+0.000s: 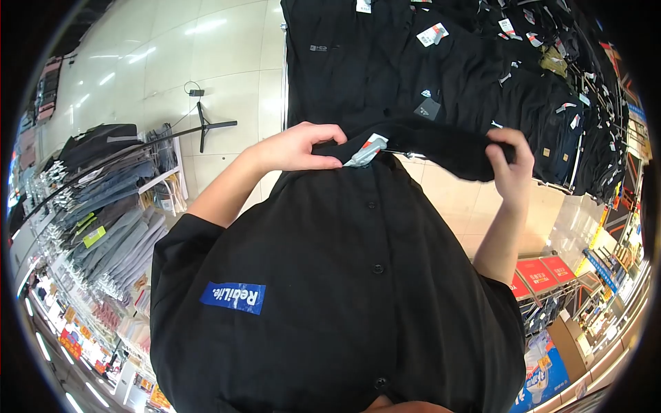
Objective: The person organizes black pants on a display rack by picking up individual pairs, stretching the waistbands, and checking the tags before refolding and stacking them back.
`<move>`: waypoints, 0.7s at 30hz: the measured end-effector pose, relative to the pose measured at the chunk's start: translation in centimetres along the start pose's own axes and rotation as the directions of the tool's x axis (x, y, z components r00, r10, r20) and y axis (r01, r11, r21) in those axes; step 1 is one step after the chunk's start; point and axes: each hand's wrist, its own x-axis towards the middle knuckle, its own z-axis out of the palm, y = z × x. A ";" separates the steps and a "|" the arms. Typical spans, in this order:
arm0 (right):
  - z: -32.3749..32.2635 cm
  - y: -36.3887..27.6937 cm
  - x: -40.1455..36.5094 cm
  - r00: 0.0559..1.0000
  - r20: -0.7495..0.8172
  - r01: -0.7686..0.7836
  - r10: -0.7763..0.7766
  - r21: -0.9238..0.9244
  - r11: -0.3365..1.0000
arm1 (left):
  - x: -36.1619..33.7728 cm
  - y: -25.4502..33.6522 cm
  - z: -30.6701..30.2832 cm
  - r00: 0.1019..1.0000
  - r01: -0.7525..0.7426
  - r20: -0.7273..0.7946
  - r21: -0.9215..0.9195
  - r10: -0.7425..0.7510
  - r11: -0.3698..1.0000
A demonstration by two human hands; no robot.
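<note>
Your own black buttoned shirt (pixel 344 275) with its blue rectangular chest patch (pixel 233 297) fills the near view. Just past it, your left hand (pixel 296 148) is closed over one end of a black fabric garment (pixel 441 144), thumb beside a grey-and-red plastic hanger piece (pixel 366 150). Your right hand (pixel 513 168) pinches the other end. By the look of it, the garment is off the rack, wholly in your grip, hanger piece still attached. Beyond both hands hangs a row of black tagged shirts (pixel 385 62), above pale floor tiles (pixel 227 69).

Matt black cloth garment (pixel 441 141), glossy floor tiles (pixel 227 82)
</note>
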 end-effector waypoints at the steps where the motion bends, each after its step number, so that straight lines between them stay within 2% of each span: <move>1: -0.5 -1.2 0.0 0.991 0.130 -0.040 0.037 0.020 0.999 | -0.2 0.3 -0.2 1.000 -0.025 0.016 0.028 0.025 0.999; 2: -0.6 -2.3 0.4 0.962 0.273 0.026 -0.030 0.019 0.999 | -0.4 0.4 -0.4 0.998 -0.051 0.035 0.054 0.049 0.997; 4: -0.4 -3.1 0.3 0.879 0.476 -0.043 0.009 0.060 0.997 | -0.8 0.7 -0.9 0.996 -0.069 0.059 0.115 0.063 0.991; 6: -0.1 -3.9 -0.3 0.835 0.543 -0.078 0.092 -0.049 0.996 | -1.3 1.6 -1.4 1.000 -0.005 -0.010 0.225 0.007 0.974; 7: 0.3 -3.9 -0.6 0.843 0.531 -0.073 0.086 -0.046 0.996 | -1.3 1.4 -1.7 0.991 -0.092 -0.069 0.302 0.118 0.949; 8: 0.5 -3.7 -0.8 0.843 0.531 -0.072 0.085 -0.045 0.996 | -1.2 1.4 -2.0 0.991 -0.092 -0.069 0.302 0.118 0.949; 10: 0.6 -3.5 -1.0 0.870 0.491 0.005 0.040 -0.089 0.996 | -0.8 2.4 -3.2 0.930 -0.202 -0.168 0.511 0.327 0.835; 11: 0.9 -3.8 -0.9 0.901 0.432 0.093 -0.048 -0.084 0.992 | -0.9 2.8 -4.1 0.919 -0.202 -0.176 0.558 0.353 0.805; 12: 0.9 -3.6 -0.8 0.901 0.431 0.096 -0.051 -0.083 0.992 | -1.0 3.3 -4.9 0.919 -0.201 -0.177 0.561 0.354 0.803; 14: 1.0 -2.9 -0.7 0.940 0.292 0.203 -0.174 -0.071 0.977 | -1.5 3.8 -6.1 0.878 -0.094 -0.395 0.410 0.270 0.907; 16: 1.0 -2.8 -0.1 0.934 0.279 0.245 -0.223 -0.046 0.969 | -2.4 3.7 -7.9 0.846 -0.031 -0.456 0.474 0.275 0.880; 18: 0.9 -3.7 0.7 0.903 0.327 0.331 -0.280 -0.112 0.937 | -2.7 4.5 -8.8 0.811 -0.080 -0.451 0.546 0.373 0.834; 19: 1.3 -4.2 0.8 0.933 0.296 0.265 -0.204 -0.182 0.947 | -2.8 5.2 -9.0 0.812 -0.079 -0.450 0.546 0.371 0.834; 20: 1.6 -4.5 1.0 0.933 0.296 0.263 -0.202 -0.181 0.948 | -2.8 6.0 -9.2 0.791 -0.139 -0.433 0.561 0.432 0.816; 21: 1.8 -4.8 1.3 0.944 0.330 0.085 -0.016 -0.196 0.977 | -2.9 6.8 -9.4 0.766 -0.197 -0.416 0.574 0.490 0.795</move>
